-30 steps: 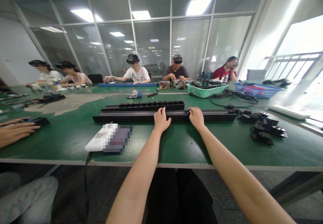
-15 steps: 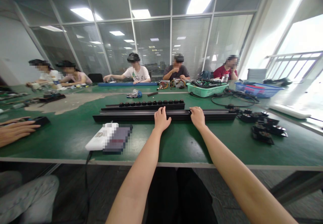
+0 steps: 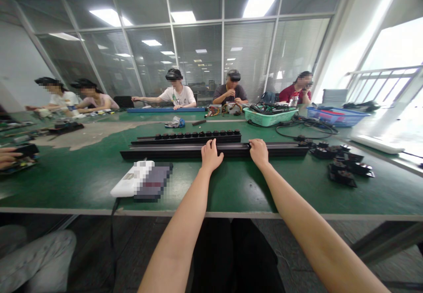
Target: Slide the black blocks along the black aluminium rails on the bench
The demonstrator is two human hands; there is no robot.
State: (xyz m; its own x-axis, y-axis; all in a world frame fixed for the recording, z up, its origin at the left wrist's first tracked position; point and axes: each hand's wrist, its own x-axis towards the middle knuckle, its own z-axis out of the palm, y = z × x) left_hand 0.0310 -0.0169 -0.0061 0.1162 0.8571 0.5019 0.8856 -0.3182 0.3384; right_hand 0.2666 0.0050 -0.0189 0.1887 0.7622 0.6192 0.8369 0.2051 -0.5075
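So, L hand [image 3: 211, 155] & R hand [image 3: 259, 152] on 1 blk rail [image 3: 165, 153].

A glass partition [image 3: 198, 42], green worktable [image 3: 82, 169] and basket [image 3: 269, 119] of cables [image 3: 272, 108] mark an office-style workshop.

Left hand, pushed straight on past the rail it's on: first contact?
Likely the shorter black rail with its row of black blocks, just beyond the long black rail under the left hand. The gap is hard to judge from this one view.
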